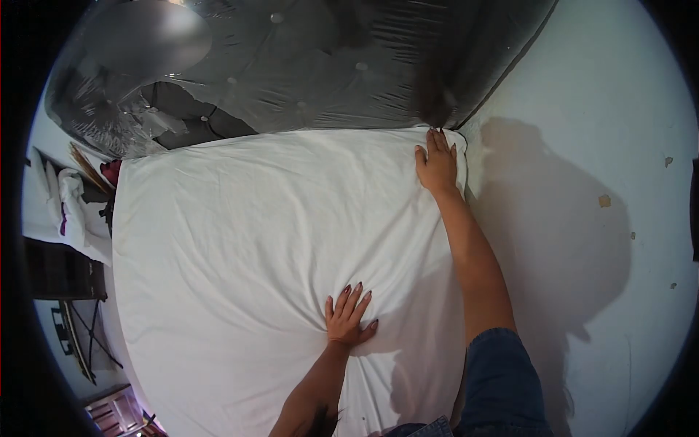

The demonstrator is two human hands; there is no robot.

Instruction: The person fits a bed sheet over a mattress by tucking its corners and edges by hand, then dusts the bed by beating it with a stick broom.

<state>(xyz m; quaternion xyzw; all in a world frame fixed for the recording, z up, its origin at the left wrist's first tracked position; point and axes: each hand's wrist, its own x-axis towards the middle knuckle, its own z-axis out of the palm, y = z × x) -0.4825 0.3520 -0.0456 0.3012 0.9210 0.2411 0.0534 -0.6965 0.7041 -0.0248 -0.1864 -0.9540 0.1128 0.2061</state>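
Note:
A white fitted sheet [240, 240] covers the mattress, with creases fanning out around my left hand. My left hand [349, 319] presses flat on the sheet near the lower middle, fingers spread. At the far right corner of the mattress, beside the wall, my right hand [438, 164] rests on the sheet with its fingers stretched toward the headboard. Its fingertips reach the corner edge; whether they tuck under any fabric I cannot tell. The dark tufted headboard [313, 65] stands right behind the mattress, wrapped in clear plastic that is torn at the lower left.
A white wall [582, 277] with chipped spots runs close along the right side, and shadows fall on it. To the left are a white cloth [73, 207], a dark piece of furniture [65, 269], a folding stand [91, 335] and dried stalks [89, 166].

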